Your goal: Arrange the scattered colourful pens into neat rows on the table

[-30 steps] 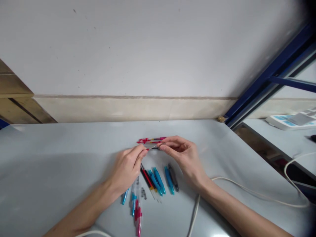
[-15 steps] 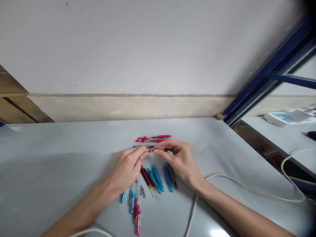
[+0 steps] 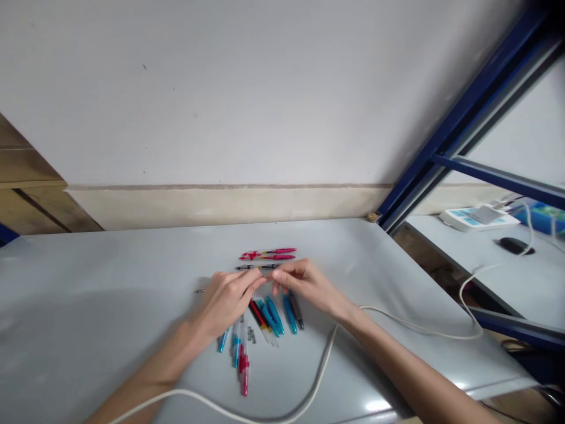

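My left hand (image 3: 232,294) is closed in a pinch, its fingertips holding a thin pen part mostly hidden by the fingers. A small silvery tip (image 3: 200,290) shows beyond its knuckles; I cannot tell whether it belongs to that part. Facing it, my right hand (image 3: 304,285) has thumb and forefinger pinched together at the same spot; what they grip is too small to make out. Just below lie dark refills (image 3: 259,315), blue pen barrels (image 3: 274,315) and a dark grey barrel (image 3: 297,312). Behind the fingers is a black pen (image 3: 258,267).
Two pink pens (image 3: 269,254) lie farther back. Nearer me are clear barrels with blue and pink grips (image 3: 243,368) and small grey pieces (image 3: 251,335). A white cable (image 3: 324,365) crosses the table (image 3: 110,271) under my right forearm. A blue frame (image 3: 441,141) stands right.
The view has shifted toward the right. My fingertips have come closer together, and the red-ended piece seen between them is now covered. A silvery tip now shows left of my left hand.
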